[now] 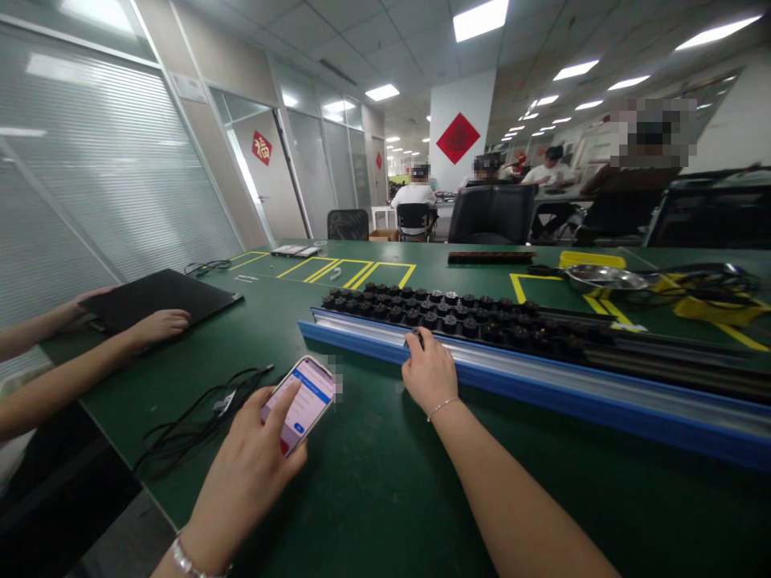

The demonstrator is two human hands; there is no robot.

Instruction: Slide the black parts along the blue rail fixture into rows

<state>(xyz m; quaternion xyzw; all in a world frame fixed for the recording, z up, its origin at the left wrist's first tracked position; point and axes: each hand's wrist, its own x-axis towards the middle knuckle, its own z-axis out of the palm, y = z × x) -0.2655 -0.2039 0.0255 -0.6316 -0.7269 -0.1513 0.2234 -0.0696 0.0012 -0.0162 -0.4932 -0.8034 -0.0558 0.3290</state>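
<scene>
My left hand (256,457) grips a smartphone (308,395) in a pale case, its lit screen facing up and the index finger lying over it. Farther right, my right hand (429,371) is closed at the front edge of a long blue-and-silver rail (511,361). A small dark part (413,339) shows at its fingertips, too small to identify fully. Just behind the rail stand rows of small black round parts (449,323) in long black trays. Black cables (198,417) lie coiled left of the phone.
At the left, another person's hands (160,325) rest on a flat black panel-like device (162,293). A metal bowl (605,278), a yellow tray (593,259) and tangled cables sit at the right of the green table (373,498). Several people and chairs (491,213) are beyond.
</scene>
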